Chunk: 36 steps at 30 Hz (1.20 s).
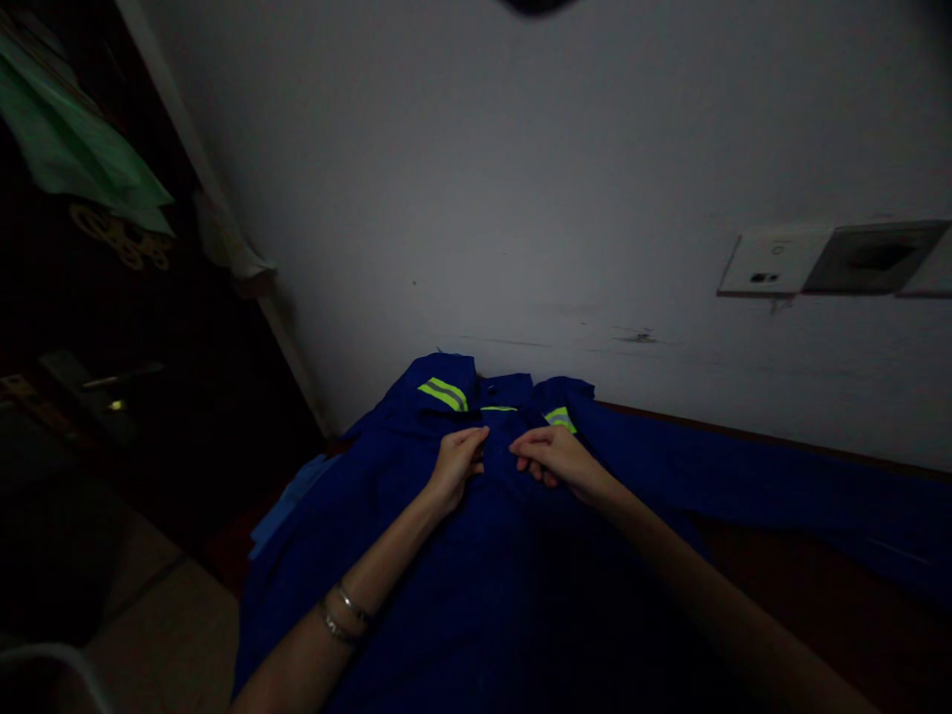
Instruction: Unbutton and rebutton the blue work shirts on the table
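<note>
A dark blue work garment (461,555) lies spread in front of me, with yellow-green and grey reflective strips (444,394) near its far end. My left hand (457,464) pinches the blue cloth near the middle, thumb and fingers pressed together. Just to its right, my right hand (550,456) also has its fingertips closed on the cloth, the other fingers curled under. A narrow stretch of the garment lies between both hands. One long blue sleeve or leg (780,476) runs off to the right. Dim light hides the finer details of the cloth.
A pale wall (521,198) rises right behind the garment, with socket plates (777,263) at the right. On the left stands a dark door (45,288) with a handle (123,375) and a green cloth (81,149) hanging. Light blue fabric (287,501) shows beside the garment.
</note>
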Motion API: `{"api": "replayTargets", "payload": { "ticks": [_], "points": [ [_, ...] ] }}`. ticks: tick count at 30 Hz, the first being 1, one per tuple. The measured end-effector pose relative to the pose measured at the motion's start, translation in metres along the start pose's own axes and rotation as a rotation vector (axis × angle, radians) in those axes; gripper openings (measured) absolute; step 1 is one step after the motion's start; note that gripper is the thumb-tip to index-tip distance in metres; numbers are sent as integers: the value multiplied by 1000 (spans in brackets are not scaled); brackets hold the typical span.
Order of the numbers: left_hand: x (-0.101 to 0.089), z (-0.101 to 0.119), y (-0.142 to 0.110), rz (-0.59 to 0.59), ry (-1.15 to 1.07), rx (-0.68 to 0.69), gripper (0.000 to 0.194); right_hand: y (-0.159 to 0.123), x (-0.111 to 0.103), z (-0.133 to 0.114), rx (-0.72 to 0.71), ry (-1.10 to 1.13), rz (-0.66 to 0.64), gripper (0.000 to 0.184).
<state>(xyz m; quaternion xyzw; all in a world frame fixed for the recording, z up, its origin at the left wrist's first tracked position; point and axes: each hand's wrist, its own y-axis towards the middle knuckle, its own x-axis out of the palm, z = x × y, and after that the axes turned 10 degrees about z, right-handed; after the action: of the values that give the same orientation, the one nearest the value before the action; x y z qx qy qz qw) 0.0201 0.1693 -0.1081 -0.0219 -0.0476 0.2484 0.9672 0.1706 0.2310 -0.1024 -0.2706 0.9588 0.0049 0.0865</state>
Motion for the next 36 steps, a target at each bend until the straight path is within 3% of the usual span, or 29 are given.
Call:
{"api": "replayTargets", "payload": {
  "ticks": [2,5,12,21,23,27,29,32,36],
  "points": [
    [0,-1,0,13,51,41,42,-2,1,-2,96,16,-18,16],
    [2,-1,-2,35,112,119,42,-4,5,-2,129,44,-10,14],
    [4,-5,-3,17,153,172,39,2,20,9,84,133,127,11],
    [1,4,-2,-53,284,202,35,5,28,21,-107,108,247,15],
    [-2,9,-2,-19,369,282,32,5,29,22,-128,115,233,16],
    [-14,21,1,180,522,547,25,3,28,20,-128,147,174,18],
    [-21,26,5,246,541,613,23,2,26,18,-131,150,141,18],
    [-28,29,11,243,516,535,27,2,24,17,-141,132,82,18],
    [-30,31,12,45,512,180,33,0,21,15,-135,49,6,18]
  ]
}}
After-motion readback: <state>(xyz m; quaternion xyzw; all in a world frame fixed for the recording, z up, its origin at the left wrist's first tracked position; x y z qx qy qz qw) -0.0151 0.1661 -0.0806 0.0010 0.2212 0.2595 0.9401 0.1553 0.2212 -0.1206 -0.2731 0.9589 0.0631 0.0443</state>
